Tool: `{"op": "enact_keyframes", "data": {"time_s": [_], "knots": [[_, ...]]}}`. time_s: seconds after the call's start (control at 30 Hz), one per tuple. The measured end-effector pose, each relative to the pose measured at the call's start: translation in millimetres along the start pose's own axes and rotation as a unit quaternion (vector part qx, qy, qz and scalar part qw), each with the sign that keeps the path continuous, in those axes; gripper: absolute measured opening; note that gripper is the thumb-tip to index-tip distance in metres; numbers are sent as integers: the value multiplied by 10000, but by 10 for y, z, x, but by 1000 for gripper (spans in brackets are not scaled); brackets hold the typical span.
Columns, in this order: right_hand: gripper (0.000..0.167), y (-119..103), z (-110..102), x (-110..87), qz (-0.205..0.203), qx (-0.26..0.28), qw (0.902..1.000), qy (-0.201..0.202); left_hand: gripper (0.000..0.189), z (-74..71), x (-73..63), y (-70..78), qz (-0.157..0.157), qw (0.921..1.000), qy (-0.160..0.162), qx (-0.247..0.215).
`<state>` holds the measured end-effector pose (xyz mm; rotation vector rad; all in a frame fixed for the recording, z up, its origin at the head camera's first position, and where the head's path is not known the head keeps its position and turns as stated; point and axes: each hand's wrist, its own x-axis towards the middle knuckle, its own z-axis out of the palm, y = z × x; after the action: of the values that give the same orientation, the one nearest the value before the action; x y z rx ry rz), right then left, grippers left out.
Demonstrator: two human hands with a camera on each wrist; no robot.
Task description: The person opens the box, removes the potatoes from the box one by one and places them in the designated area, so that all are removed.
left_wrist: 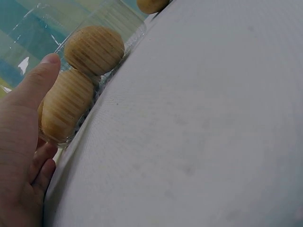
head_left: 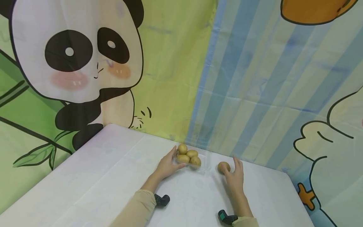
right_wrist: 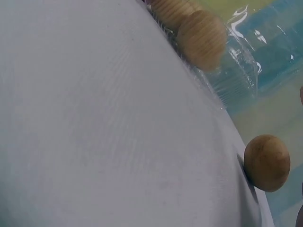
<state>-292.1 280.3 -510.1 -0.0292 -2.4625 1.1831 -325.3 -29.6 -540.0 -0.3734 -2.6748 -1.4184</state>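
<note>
At the left end of things the left hand (head_left: 167, 165) has hold of a clear plastic container (head_left: 203, 159), thumb along the near side and the other fingers bent about its left end, the lowest ones down by the base. The container sits close to the table's (head_left: 215, 192) far edge, roughly midway between the far left and far right corners, with at least four potatoes (head_left: 183, 158) bunched toward the held end; its right end looks bare.

Further right, also near the far edge and just apart from the container, a lone potato (head_left: 224, 167) rests on the cloth. The right hand (head_left: 236, 178) is at it — thumb and forefinger spread wide, the thumb overlapping the potato from where I stand. Whether it touches I can't tell; in the right wrist view the fingertips at the border look clear of the skin.

I take the step in hand to be getting a grip on that potato. It's round and would likely roll, so I'd bring thumb and fingers in evenly, low on opposite sides, before lifting. The left hand should only steady the container — the thin plastic would probably buckle under a hard squeeze.
</note>
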Motion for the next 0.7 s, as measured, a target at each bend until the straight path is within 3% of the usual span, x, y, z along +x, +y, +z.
{"op": "enact_keyframes", "data": {"time_s": [0.33,0.7], "knots": [[78,-384,64,32,-590,-111,9982,-29,109,-7,18,29,15,10000,-29,-60],[91,-773,368,156,-631,-638,9920,-884,109,-3,-5,-23,64,10000,-8,-63]]}}
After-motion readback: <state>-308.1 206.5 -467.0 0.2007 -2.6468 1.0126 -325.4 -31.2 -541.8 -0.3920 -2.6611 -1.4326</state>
